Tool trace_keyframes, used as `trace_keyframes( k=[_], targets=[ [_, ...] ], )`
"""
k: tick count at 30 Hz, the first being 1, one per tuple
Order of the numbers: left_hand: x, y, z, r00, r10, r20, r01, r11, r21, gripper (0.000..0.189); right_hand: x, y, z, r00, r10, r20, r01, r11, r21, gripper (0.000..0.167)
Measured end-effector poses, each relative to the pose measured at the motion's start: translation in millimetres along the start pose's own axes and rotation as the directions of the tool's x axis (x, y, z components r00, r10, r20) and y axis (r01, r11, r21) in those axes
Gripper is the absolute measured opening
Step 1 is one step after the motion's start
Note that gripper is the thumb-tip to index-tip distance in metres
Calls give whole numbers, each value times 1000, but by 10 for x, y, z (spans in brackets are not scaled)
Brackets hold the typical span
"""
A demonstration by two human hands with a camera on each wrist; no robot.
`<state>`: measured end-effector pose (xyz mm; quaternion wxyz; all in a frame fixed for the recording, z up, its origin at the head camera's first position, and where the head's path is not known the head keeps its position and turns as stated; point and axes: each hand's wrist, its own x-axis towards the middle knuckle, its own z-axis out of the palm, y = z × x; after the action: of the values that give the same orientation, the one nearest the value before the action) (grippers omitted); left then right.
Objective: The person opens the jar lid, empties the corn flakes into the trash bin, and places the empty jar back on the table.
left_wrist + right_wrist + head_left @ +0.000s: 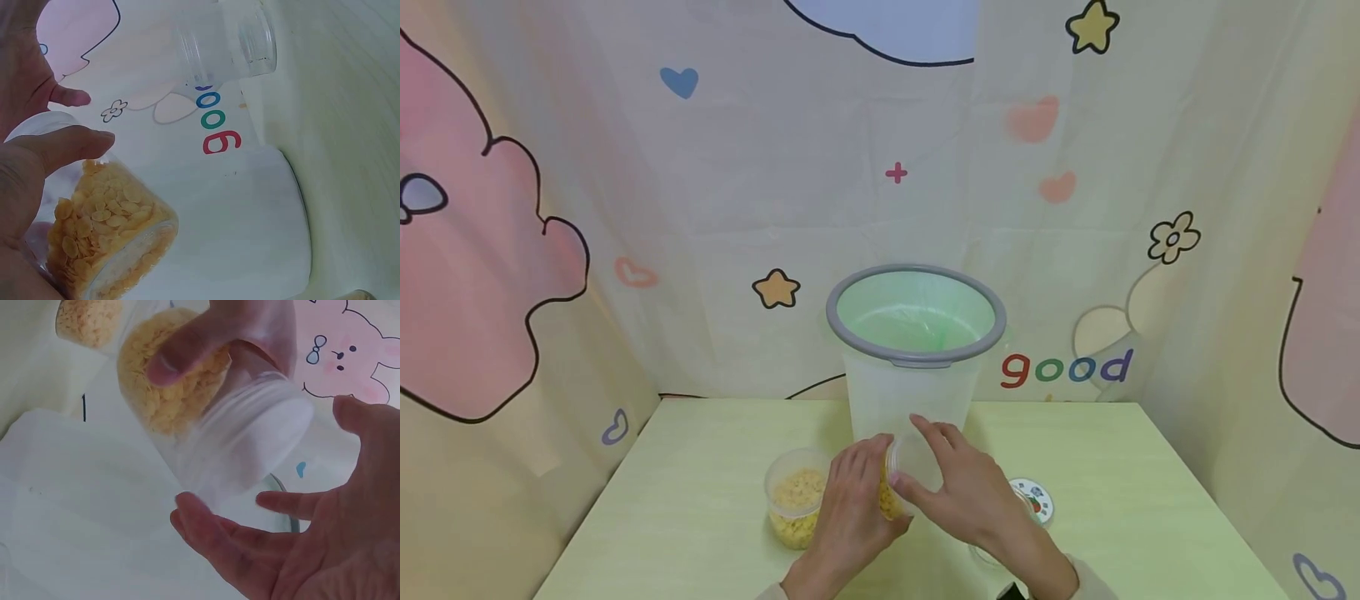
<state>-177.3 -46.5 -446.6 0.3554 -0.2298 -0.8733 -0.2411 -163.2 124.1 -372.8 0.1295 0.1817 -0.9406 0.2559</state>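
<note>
- Above the tabletop (pixel 685 517), in front of the tall pale bin (pixel 906 387), the left hand (pixel 856 496) holds a clear jar of yellow flakes (pixel 106 225), its fingers and thumb wrapped around the side.
- Tilted well over, that jar turns its whitish lid (pixel 262 440) toward the right hand (pixel 966 492); the flakes lie toward the other end.
- At the lid, the right hand has its fingers spread wide and its thumb apart; whether a fingertip touches the lid, I cannot tell.
- Left of the left hand, an upright clear tub (pixel 793 504) stands on the tabletop, also partly filled with yellow flakes, its side partly hidden by that hand.
- Near the right forearm are another clear jar (pixel 228 47) and a round white printed disc (pixel 1037 502), both partly covered in the head view.
- Behind the bin hangs a printed cloth (pixel 820 167) lettered "good".
</note>
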Motion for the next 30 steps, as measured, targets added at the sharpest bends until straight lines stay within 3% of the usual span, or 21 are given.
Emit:
trace_keyframes(
  k=[3, 6, 12, 17, 25, 27, 30],
  targets=[
    [-7, -2, 10, 1000, 7, -2, -7, 1000, 9, 103, 14, -14, 48, 999, 49, 12, -49, 999, -5, 73],
    [-11, -5, 19, 1000, 20, -12, -19, 1000, 19, 103, 22, -14, 68, 999, 33, -2, -33, 999, 9, 68],
    [-12, -19, 26, 999, 36, -33, -35, 998, 52, 99, 22, 52, 43, 987, -159, -6, 159, 986, 38, 64],
    [-5, -28, 10, 999, 17, -29, -16, 999, 32, 94, 26, 127, 0, 938, -347, 19, 347, 938, 31, 67],
    [-11, -17, -38, 999, -39, 19, 40, 998, -55, 102, 34, 221, -42, 817, -576, 34, 575, 818, 32, 80],
    [-9, -15, -45, 999, -42, 23, 43, 997, -62, 102, 34, 226, -49, 800, -599, 26, 598, 800, 32, 81],
    [-6, -13, -50, 999, -41, 24, 42, 997, -62, 102, 36, 226, -59, 794, -608, 20, 607, 794, 30, 82]
  ],
)
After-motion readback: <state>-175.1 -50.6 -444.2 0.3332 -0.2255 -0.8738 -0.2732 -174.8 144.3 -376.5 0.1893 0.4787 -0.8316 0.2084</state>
